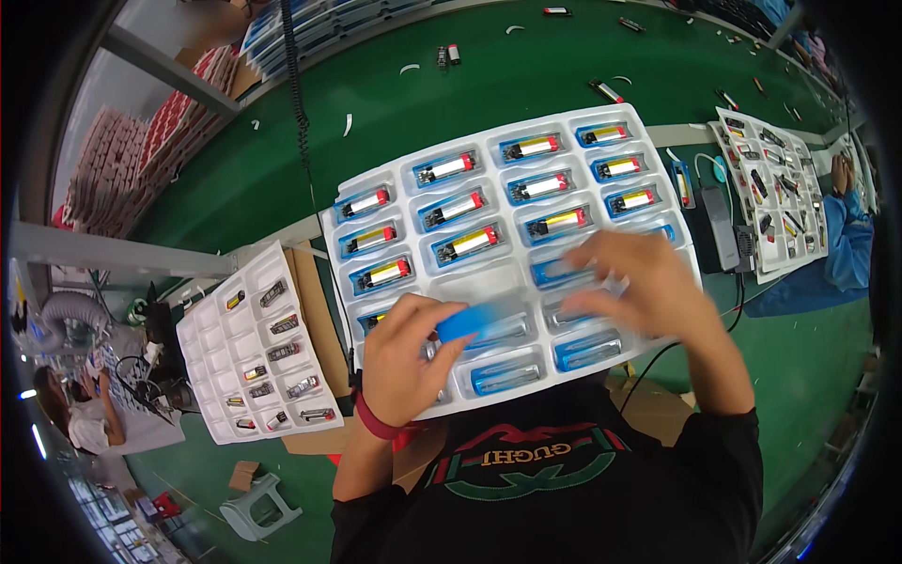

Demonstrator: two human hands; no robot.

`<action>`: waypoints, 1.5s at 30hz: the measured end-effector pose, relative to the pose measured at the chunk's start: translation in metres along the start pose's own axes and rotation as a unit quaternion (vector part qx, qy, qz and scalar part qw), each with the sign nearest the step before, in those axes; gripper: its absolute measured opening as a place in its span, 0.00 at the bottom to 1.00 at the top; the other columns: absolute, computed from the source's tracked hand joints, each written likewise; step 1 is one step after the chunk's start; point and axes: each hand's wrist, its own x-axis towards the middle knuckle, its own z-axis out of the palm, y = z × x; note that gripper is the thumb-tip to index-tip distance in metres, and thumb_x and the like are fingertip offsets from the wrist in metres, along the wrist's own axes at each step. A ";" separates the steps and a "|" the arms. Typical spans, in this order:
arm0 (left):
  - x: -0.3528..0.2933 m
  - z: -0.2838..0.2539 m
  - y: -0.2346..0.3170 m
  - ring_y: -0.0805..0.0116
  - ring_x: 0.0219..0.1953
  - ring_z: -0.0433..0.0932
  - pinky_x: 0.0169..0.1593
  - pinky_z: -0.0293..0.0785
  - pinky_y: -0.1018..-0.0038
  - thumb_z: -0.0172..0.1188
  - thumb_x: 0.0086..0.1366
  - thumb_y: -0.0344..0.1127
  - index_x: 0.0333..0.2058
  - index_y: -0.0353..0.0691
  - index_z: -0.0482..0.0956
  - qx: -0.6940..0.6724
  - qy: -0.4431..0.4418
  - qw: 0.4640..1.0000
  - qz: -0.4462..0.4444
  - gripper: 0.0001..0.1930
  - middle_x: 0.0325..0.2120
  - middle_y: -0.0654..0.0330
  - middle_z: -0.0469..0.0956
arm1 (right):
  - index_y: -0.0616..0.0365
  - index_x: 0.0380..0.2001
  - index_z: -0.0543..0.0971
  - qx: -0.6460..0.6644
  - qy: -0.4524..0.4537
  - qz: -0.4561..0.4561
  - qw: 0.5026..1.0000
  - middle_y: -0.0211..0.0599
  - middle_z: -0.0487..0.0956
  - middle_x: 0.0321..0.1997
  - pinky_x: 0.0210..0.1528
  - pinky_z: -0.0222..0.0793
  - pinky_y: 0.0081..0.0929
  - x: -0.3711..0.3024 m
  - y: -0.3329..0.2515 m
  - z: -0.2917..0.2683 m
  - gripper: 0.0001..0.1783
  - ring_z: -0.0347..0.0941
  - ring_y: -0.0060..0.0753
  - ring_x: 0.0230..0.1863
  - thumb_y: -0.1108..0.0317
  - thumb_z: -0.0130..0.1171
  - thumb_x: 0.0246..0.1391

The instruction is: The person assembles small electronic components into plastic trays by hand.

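Observation:
A white plastic tray with rows of pockets lies in front of me; most pockets hold blue lighters with red or yellow bands. My left hand grips a blue lighter over the tray's near rows, blurred by motion. My right hand hovers over the tray's right side, fingers bent and blurred; a small pale thing seems pinched at its fingertips, but I cannot tell what.
A second white tray with a few dark lighters sits at my left. A green belt with scattered lighters runs behind. Another tray lies far right near a person in blue. A white stool stands below.

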 end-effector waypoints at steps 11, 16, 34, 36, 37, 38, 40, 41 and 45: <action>0.017 0.019 -0.024 0.53 0.33 0.72 0.42 0.70 0.65 0.64 0.54 0.30 0.35 0.41 0.80 0.092 -0.007 0.996 0.006 0.08 0.27 0.58 0.73 | 0.60 0.44 0.76 -0.129 -0.035 0.038 0.990 0.47 0.81 0.31 0.39 0.73 0.38 0.169 0.117 0.004 0.16 0.79 0.46 0.34 0.66 0.58 0.53; 0.016 0.022 -0.034 0.59 0.33 0.71 0.41 0.70 0.67 0.64 0.54 0.29 0.34 0.42 0.81 0.202 -0.023 0.977 0.057 0.08 0.29 0.61 0.70 | 0.54 0.58 0.68 -0.242 -0.155 0.073 0.955 0.51 0.71 0.57 0.53 0.71 0.43 0.275 0.133 0.057 0.27 0.72 0.52 0.53 0.68 0.53 0.53; -0.033 -0.015 -0.017 0.58 0.34 0.75 0.39 0.70 0.72 0.62 0.53 0.22 0.36 0.35 0.81 -0.004 0.085 0.994 -0.072 0.10 0.30 0.53 0.76 | 0.62 0.14 0.77 -0.092 -0.047 0.108 0.989 0.42 0.76 0.15 0.28 0.72 0.40 0.308 0.188 0.031 0.16 0.75 0.38 0.18 0.62 0.49 0.45; -0.046 -0.020 -0.018 0.62 0.33 0.74 0.37 0.71 0.73 0.59 0.56 0.21 0.35 0.32 0.79 0.011 0.097 0.994 -0.048 0.07 0.31 0.52 0.75 | 0.65 0.27 0.82 -0.012 -0.014 0.121 0.992 0.42 0.79 0.20 0.28 0.73 0.36 0.282 0.161 0.009 0.15 0.76 0.34 0.19 0.64 0.52 0.47; -0.048 -0.019 -0.021 0.65 0.33 0.74 0.36 0.71 0.74 0.57 0.58 0.21 0.35 0.30 0.78 0.018 0.101 0.994 -0.019 0.06 0.32 0.52 0.75 | 0.65 0.36 0.81 0.069 -0.003 0.147 0.987 0.42 0.80 0.25 0.29 0.74 0.32 0.257 0.151 -0.010 0.16 0.77 0.33 0.21 0.65 0.55 0.48; -0.049 -0.023 -0.023 0.62 0.34 0.74 0.36 0.71 0.71 0.57 0.61 0.24 0.38 0.32 0.79 0.009 0.074 0.997 -0.024 0.07 0.34 0.53 0.76 | 0.64 0.38 0.81 0.075 0.016 0.174 0.982 0.42 0.81 0.28 0.30 0.74 0.28 0.225 0.143 -0.037 0.16 0.78 0.32 0.24 0.65 0.54 0.49; -0.045 -0.027 -0.023 0.60 0.36 0.75 0.36 0.71 0.67 0.57 0.65 0.26 0.40 0.34 0.80 0.008 0.052 0.998 -0.014 0.07 0.36 0.52 0.78 | 0.64 0.39 0.81 0.055 0.078 0.191 0.977 0.42 0.81 0.29 0.31 0.74 0.28 0.149 0.139 -0.086 0.16 0.77 0.31 0.25 0.66 0.54 0.50; -0.041 -0.027 -0.025 0.60 0.35 0.75 0.38 0.72 0.67 0.57 0.65 0.25 0.39 0.32 0.80 0.011 0.051 0.999 -0.007 0.06 0.36 0.52 0.78 | 0.63 0.39 0.81 0.043 0.115 0.179 0.976 0.42 0.81 0.31 0.31 0.73 0.29 0.110 0.136 -0.106 0.15 0.77 0.30 0.25 0.67 0.54 0.50; -0.025 -0.026 -0.025 0.61 0.33 0.74 0.38 0.73 0.68 0.56 0.66 0.25 0.39 0.30 0.78 0.049 0.038 0.996 0.058 0.06 0.35 0.51 0.77 | 0.64 0.40 0.81 -0.141 0.198 0.250 0.937 0.44 0.82 0.36 0.43 0.74 0.30 -0.054 0.128 -0.161 0.15 0.78 0.36 0.38 0.69 0.54 0.50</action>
